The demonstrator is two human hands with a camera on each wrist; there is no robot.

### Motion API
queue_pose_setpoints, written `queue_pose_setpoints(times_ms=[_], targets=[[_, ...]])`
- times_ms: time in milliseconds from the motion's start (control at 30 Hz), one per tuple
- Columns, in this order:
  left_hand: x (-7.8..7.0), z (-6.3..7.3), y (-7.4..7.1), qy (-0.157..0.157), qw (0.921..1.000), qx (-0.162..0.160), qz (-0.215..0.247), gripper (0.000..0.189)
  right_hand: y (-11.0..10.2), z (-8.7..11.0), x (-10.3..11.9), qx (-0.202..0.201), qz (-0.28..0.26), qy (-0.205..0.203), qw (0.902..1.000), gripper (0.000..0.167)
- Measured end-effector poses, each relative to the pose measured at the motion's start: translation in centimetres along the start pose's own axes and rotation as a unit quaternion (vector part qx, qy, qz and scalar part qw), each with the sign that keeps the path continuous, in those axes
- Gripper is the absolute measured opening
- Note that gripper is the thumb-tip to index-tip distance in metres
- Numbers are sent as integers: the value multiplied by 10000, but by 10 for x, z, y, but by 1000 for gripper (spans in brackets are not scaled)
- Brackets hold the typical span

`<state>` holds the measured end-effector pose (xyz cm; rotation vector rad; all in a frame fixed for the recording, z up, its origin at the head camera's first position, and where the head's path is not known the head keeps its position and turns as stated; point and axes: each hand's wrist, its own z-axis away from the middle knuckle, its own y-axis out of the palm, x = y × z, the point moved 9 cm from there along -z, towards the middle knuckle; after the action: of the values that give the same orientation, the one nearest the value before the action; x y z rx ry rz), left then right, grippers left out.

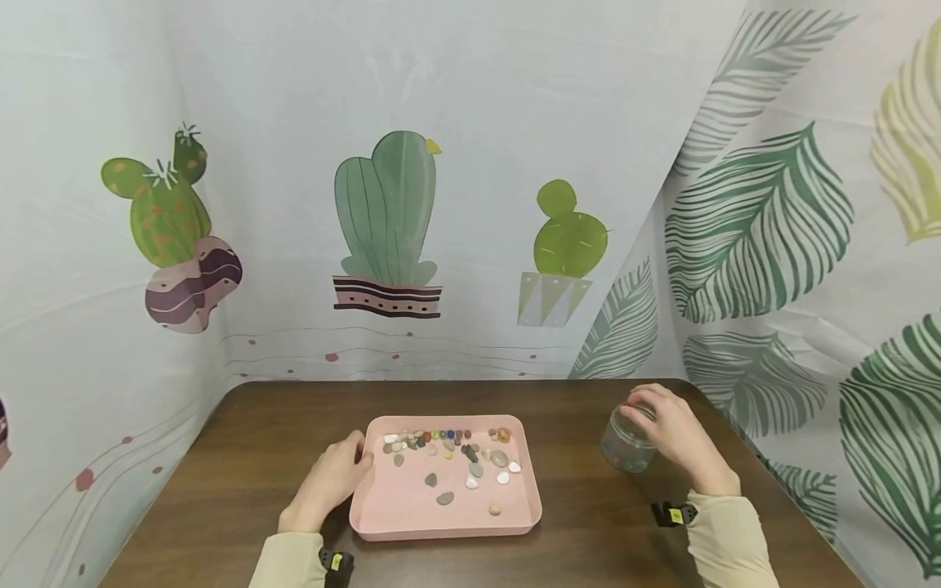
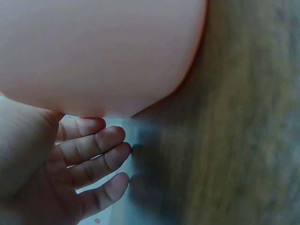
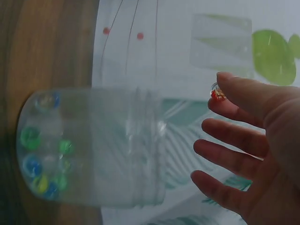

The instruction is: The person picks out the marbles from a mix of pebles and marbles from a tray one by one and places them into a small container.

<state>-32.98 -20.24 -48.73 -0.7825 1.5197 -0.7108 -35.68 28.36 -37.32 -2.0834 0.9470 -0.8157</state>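
At the left side of the pink tray (image 1: pixel 426 520), my left hand (image 1: pixel 327 478) holds the rim. In the left wrist view, the outer wall of the tray (image 2: pixel 98 51) hides the thumb; the other fingers of the left hand (image 2: pixel 89 154) extend outside it. Over the mouth of a clear jar (image 1: pixel 625 449), my right hand (image 1: pixel 669 429) pinches a small clear marble with red and orange inside (image 3: pixel 217 93) between thumb and index finger. The remaining fingers are spread. Several green, blue and yellow marbles (image 3: pixel 31 138) lie at the bottom of the jar, which stands upright.
Pebbles lie scattered in the tray, among them grey stones (image 1: pixel 445 498) and white stones (image 1: pixel 503 478). Coloured marbles (image 1: pixel 451 434) line its far side. The brown table (image 1: pixel 573 498) reaches a fabric backdrop printed with cacti (image 1: pixel 397 212) and leaves.
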Motion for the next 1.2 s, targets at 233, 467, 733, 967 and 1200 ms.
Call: queue_pose_setpoints(times_ms=[233,467,733,967,1200], targets=[[1,0,-1,-22,10000,-7,-37,9,5,7,-23,111,160,148,9997,11],[-1,-2,-3,41,10000,-58,-59,10,9,13,-39,207,187,399,9988,13],[-6,-6,-3,151,9997,-117,-127,10,22,18,-53,643,101,689,9955,12],[-2,-3,1,16,10000,5,-39,10,26,20,-56,574,81,677,9960,11],[-2,-1,-1,-9,10000,5,-59,10,28,19,-54,563,-2,662,9962,11]])
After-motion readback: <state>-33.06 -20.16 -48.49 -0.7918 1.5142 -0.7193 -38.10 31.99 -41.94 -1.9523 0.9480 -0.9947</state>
